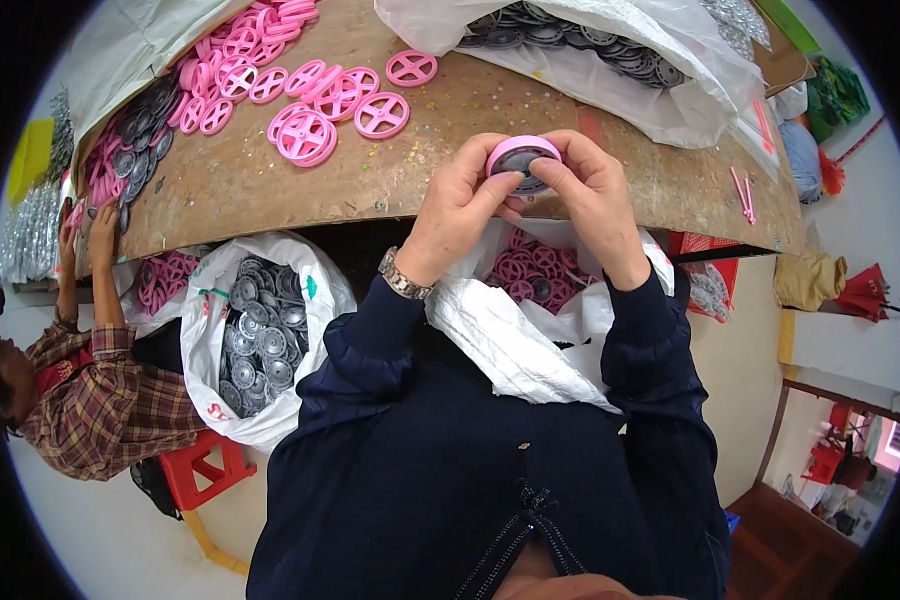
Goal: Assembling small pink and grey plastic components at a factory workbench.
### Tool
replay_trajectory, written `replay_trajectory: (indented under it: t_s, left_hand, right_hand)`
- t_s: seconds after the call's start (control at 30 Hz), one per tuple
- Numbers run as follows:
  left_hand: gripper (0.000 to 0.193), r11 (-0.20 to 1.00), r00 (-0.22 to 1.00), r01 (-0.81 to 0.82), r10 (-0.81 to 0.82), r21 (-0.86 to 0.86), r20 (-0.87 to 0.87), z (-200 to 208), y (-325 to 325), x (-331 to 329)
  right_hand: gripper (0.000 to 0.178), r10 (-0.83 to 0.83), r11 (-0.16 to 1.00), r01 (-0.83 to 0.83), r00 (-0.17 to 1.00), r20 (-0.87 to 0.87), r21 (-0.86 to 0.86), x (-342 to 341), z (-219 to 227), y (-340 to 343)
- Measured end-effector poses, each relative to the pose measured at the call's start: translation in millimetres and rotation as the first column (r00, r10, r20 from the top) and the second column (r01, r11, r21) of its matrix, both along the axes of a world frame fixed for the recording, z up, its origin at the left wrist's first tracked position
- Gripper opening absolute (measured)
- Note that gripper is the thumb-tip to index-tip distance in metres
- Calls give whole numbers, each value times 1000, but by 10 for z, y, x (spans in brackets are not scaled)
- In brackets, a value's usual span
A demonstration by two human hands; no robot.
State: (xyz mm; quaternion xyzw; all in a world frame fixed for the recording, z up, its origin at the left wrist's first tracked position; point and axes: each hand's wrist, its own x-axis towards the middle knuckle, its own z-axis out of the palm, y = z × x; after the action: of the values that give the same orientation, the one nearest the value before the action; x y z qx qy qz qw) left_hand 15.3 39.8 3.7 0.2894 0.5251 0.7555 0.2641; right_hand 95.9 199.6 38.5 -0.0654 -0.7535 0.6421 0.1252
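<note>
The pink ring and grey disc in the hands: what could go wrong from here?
The thumbs rest on the grey disc; uneven pressure might tilt it within the pink ring. If the hands slip, the piece could drop into the open white bag of pink wheels just below and get mixed in.

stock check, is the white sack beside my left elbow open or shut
Open: the white sack gapes at its mouth, showing grey discs inside.
</note>
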Motion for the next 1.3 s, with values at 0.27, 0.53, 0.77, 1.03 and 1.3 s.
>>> replay_trajectory:
  t_s: [0.27,0.53,0.77,1.03,1.3]
  left_hand:
    - [25,981,956,-166,135,-99,-258,85,0,124]
    - [35,982,978,-54,15,-183,-208,162,-52,67]
    - [41,984,991,-68,48,-165,-121,144,-97,129]
    - [42,977,997,-60,46,-207,-69,55,-107,286]
    - [47,920,707,-284,11,-270,-707,83,-183,181]
  right_hand:
    - [13,-144,984,156,981,-129,87,38,-34,-116]
    - [16,-48,996,51,998,34,-67,57,-21,-51]
    - [27,-2,992,-7,997,-72,-124,89,-88,-186]
    - [24,58,987,-57,998,3,-151,185,-135,-129]
    - [17,22,1000,-22,1000,17,6,342,-144,35]
